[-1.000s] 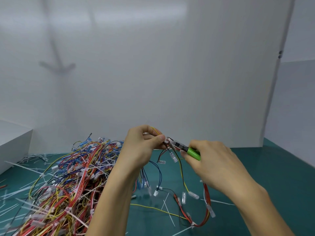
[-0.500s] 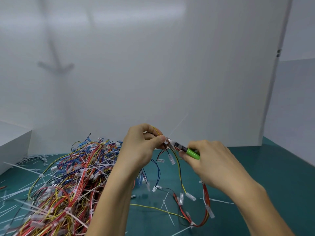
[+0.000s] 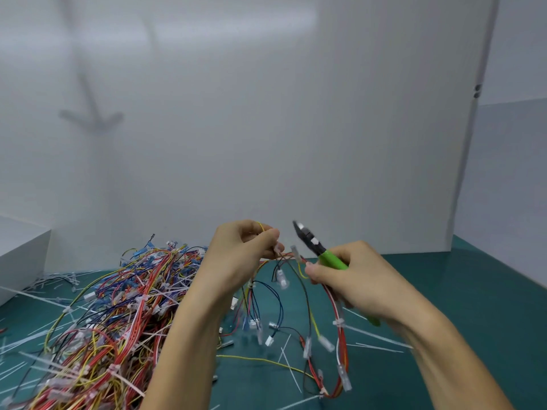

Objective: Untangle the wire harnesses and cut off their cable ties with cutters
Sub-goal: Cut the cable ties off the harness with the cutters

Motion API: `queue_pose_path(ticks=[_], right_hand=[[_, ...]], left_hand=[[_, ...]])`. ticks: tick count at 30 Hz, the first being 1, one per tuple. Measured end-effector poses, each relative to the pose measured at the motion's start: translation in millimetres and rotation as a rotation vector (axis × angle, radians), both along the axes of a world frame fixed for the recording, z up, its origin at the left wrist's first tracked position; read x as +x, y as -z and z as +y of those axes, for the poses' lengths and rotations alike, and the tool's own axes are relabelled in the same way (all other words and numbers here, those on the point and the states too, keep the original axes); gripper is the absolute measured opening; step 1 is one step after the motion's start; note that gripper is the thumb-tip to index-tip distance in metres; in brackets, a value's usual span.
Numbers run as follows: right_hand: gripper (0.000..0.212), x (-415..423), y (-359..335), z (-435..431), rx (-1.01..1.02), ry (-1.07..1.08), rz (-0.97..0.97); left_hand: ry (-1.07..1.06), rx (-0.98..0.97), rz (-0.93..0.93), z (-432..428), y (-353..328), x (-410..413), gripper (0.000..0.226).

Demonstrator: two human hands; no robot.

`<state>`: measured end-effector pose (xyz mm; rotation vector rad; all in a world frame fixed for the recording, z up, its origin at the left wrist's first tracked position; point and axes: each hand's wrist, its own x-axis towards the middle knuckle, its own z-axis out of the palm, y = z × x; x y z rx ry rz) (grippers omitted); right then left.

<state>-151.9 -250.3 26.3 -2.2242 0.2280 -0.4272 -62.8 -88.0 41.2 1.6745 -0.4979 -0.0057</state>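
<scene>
mat (image 3: pixel 473 306): the teal work surface that fills the lower part of the view.
left hand (image 3: pixel 245 255): raised above the mat near 6 o'clock in the view. Thumb and fingers are curled and pinched together on the top of the held harness (image 3: pixel 342 344).
right hand (image 3: pixel 355 279): just to the 3 o'clock side of the left hand, wrapped tight round the green handles of the cutters (image 3: pixel 321 252). Its fingertips lie close to the harness wires; we cannot tell whether they touch.
cutters: held in the air, dark nose pointing toward 11 o'clock and apart from the wires. The nose is blurred, so we cannot tell whether its blades meet.
held harness: black, blue, yellow and red wires with clear connectors hang toward 6 o'clock from the pinch, their lower loops lying on the mat. A white cable tie (image 3: pixel 339 323) rings the red strand.
harness pile (image 3: pixel 118 315): a tangled, many-coloured mound on the mat, toward 8 o'clock from the hands.
cut ties (image 3: pixel 379 337): thin white strips scattered over the mat.
backboard (image 3: pixel 266 128): a white panel standing at 12 o'clock.
white box (image 3: pixel 20 255): at the 9 o'clock edge.
</scene>
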Motion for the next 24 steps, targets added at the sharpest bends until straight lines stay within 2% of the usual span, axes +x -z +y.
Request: queue_pose_path(ticks=[3,5,7,9,12,18,24], right_hand=[[0.033,1.2,-1.9,-1.3,0.246,0.015,-0.097],[0.032,0.1,-3.7,-2.8,0.355,0.025,-0.125],[0.031,0.4,-3.9,-3.6,0.433,0.031,-0.139],[0.03,1.8,-2.9,-2.6,0.485,0.03,-0.157],[0.028,4.3,-0.9,-1.0,0.542,0.038,-0.208],[0.03,5.1,0.4,-0.7,0.587,0.081,-0.27],[0.028,8.2,1.0,3.0,0.664,0.053,-0.268]], left_hand=[[-0.08,0.234,-0.089,6.0,4.3,3.8,0.025],[-0.156,0.431,-0.162,9.8,5.5,4.9,0.026],[-0.188,0.541,-0.196,10.1,4.8,3.0,0.035],[-0.14,0.555,-0.221,6.4,3.2,-0.8,0.045],[0.002,0.517,-0.295,-1.0,0.1,-6.2,0.027],[0.515,0.533,-0.204,-6.7,-2.2,-19.1,0.021],[0.46,0.395,-0.136,-21.2,4.3,-21.0,0.014]])
